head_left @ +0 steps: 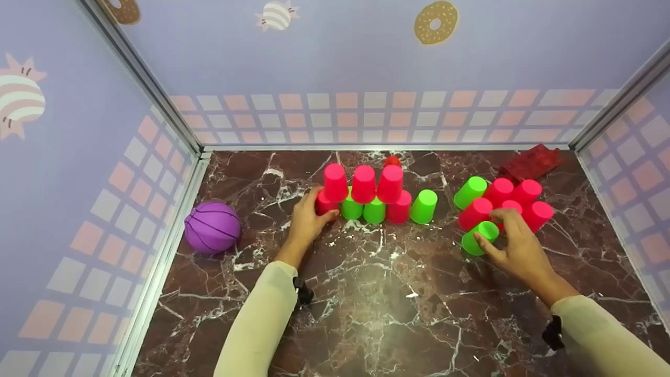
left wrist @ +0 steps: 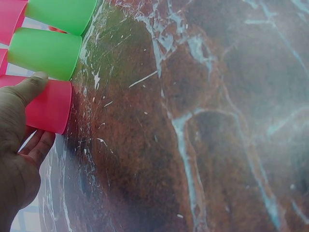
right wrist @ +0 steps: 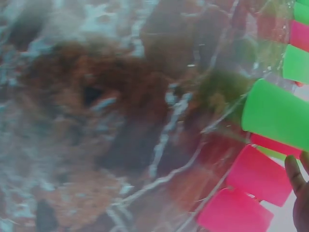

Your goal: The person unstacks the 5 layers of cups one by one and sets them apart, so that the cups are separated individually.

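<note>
My left hand (head_left: 306, 222) holds the pink cup (head_left: 327, 205) at the left end of a row of upside-down cups. The left wrist view shows the thumb on one side of this pink cup (left wrist: 50, 104) and fingers on the other. Three pink cups (head_left: 364, 184) stand on top of the row, and a green cup (head_left: 424, 207) is at its right end. My right hand (head_left: 523, 254) is at the right-hand group, thumb against the front green cup (head_left: 472, 243) and fingers spread over the cups behind. In the right wrist view, fingertips show just below this green cup (right wrist: 277, 116).
Several pink cups (head_left: 538, 215) and a green cup (head_left: 470, 192) stand around the right hand. A purple ball (head_left: 212, 228) lies at the left, a dark red object (head_left: 531, 162) at the back right. A small red thing (head_left: 392, 161) shows behind the stack. Walls enclose the marbled table (head_left: 377, 314).
</note>
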A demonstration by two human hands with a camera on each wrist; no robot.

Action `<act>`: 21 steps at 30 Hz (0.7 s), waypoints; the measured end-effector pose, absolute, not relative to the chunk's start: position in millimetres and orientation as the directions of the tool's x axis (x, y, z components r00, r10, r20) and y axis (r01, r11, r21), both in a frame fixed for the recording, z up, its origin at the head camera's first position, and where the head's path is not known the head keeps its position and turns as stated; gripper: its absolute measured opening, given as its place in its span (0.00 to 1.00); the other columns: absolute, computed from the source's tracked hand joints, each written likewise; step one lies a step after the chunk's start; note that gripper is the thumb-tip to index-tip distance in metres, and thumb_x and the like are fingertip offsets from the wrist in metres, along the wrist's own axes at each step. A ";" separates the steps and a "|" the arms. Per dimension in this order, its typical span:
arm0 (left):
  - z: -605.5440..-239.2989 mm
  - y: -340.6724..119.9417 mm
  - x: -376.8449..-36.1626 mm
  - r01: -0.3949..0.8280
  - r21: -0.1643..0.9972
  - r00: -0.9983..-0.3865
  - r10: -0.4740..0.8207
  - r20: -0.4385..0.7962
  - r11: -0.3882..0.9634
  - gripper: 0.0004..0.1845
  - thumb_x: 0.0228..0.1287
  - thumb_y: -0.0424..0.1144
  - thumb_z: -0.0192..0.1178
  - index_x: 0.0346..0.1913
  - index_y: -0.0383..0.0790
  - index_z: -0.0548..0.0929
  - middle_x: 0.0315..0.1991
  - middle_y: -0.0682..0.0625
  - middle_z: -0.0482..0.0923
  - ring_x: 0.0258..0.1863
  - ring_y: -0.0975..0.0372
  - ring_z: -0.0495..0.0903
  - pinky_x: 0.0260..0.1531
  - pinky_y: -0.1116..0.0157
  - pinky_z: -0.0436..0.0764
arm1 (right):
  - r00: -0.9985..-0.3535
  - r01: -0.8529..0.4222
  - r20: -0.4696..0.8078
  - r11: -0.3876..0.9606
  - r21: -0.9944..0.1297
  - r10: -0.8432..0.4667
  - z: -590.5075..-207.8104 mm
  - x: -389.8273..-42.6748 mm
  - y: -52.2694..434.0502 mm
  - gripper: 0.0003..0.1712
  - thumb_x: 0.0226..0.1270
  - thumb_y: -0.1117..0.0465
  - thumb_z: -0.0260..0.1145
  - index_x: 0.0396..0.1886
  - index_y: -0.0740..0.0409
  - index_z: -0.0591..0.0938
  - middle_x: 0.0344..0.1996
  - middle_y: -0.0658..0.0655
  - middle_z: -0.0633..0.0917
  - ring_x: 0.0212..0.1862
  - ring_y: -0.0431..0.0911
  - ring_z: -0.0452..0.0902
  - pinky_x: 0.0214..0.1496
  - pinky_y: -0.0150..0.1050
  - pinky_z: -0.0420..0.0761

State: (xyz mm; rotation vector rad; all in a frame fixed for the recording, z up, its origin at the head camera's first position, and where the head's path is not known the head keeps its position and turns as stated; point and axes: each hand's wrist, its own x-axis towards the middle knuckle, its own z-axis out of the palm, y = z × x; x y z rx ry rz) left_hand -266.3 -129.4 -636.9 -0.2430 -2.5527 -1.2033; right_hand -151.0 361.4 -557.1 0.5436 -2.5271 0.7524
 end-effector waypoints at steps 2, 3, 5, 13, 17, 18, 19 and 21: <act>-637.7 -129.4 -266.5 0.258 0.721 -0.948 0.023 0.318 0.643 0.38 0.57 0.47 0.86 0.69 0.45 0.81 0.57 0.37 0.88 0.58 0.42 0.89 0.63 0.42 0.86 | -0.808 -0.499 0.536 0.766 -0.405 -0.243 -551.7 -155.5 355.4 0.33 0.61 0.64 0.83 0.61 0.72 0.78 0.53 0.70 0.83 0.53 0.61 0.81 0.57 0.32 0.74; -641.7 -130.1 -268.3 0.255 0.719 -0.948 0.021 0.317 0.646 0.38 0.57 0.48 0.85 0.69 0.46 0.81 0.57 0.38 0.88 0.58 0.43 0.89 0.63 0.43 0.85 | -0.803 -0.505 0.544 0.762 -0.405 -0.243 -548.9 -158.0 352.1 0.33 0.61 0.64 0.83 0.61 0.72 0.78 0.54 0.70 0.83 0.55 0.62 0.80 0.60 0.33 0.74; -643.1 -130.9 -268.6 0.252 0.722 -0.950 0.023 0.311 0.644 0.38 0.57 0.48 0.85 0.70 0.46 0.81 0.58 0.38 0.88 0.59 0.43 0.89 0.65 0.43 0.85 | -0.796 -0.514 0.555 0.754 -0.410 -0.241 -543.5 -163.1 345.3 0.33 0.62 0.63 0.83 0.61 0.72 0.79 0.56 0.71 0.83 0.58 0.63 0.79 0.65 0.37 0.73; -615.2 -127.0 -252.6 0.280 0.743 -0.942 0.024 0.335 0.608 0.37 0.57 0.45 0.85 0.68 0.43 0.82 0.57 0.33 0.87 0.58 0.39 0.88 0.63 0.40 0.85 | -0.795 -0.527 0.551 0.739 -0.420 -0.253 -526.8 -186.2 312.8 0.33 0.67 0.60 0.80 0.66 0.71 0.79 0.60 0.73 0.81 0.64 0.68 0.77 0.68 0.65 0.80; -599.2 -122.5 -245.5 0.248 0.752 -0.956 0.027 0.293 0.611 0.36 0.59 0.42 0.84 0.69 0.41 0.81 0.59 0.33 0.87 0.60 0.39 0.88 0.65 0.41 0.85 | -0.788 -0.546 0.548 0.731 -0.409 -0.281 -522.1 -196.6 294.1 0.32 0.69 0.59 0.79 0.68 0.67 0.80 0.62 0.72 0.81 0.65 0.67 0.79 0.67 0.65 0.82; -597.4 -121.7 -244.6 0.240 0.753 -0.958 0.024 0.285 0.613 0.36 0.59 0.42 0.84 0.69 0.41 0.81 0.59 0.33 0.87 0.60 0.40 0.88 0.66 0.42 0.85 | -0.787 -0.549 0.547 0.730 -0.407 -0.287 -520.9 -198.9 289.3 0.32 0.69 0.58 0.80 0.68 0.66 0.80 0.62 0.72 0.81 0.65 0.67 0.79 0.66 0.65 0.83; -591.8 -120.3 -243.1 0.223 0.755 -0.964 0.025 0.265 0.616 0.36 0.59 0.40 0.84 0.69 0.40 0.81 0.60 0.32 0.87 0.61 0.38 0.87 0.66 0.40 0.85 | -0.784 -0.553 0.548 0.728 -0.405 -0.292 -519.5 -201.1 284.4 0.32 0.69 0.58 0.80 0.68 0.65 0.80 0.62 0.71 0.81 0.63 0.66 0.81 0.63 0.65 0.85; -591.9 -120.5 -243.5 0.217 0.758 -0.966 0.025 0.256 0.615 0.36 0.59 0.40 0.84 0.69 0.40 0.81 0.60 0.33 0.87 0.61 0.39 0.87 0.67 0.41 0.85 | -0.784 -0.561 0.541 0.721 -0.406 -0.305 -516.9 -206.0 275.0 0.32 0.69 0.58 0.80 0.69 0.63 0.81 0.63 0.70 0.82 0.62 0.65 0.83 0.61 0.64 0.87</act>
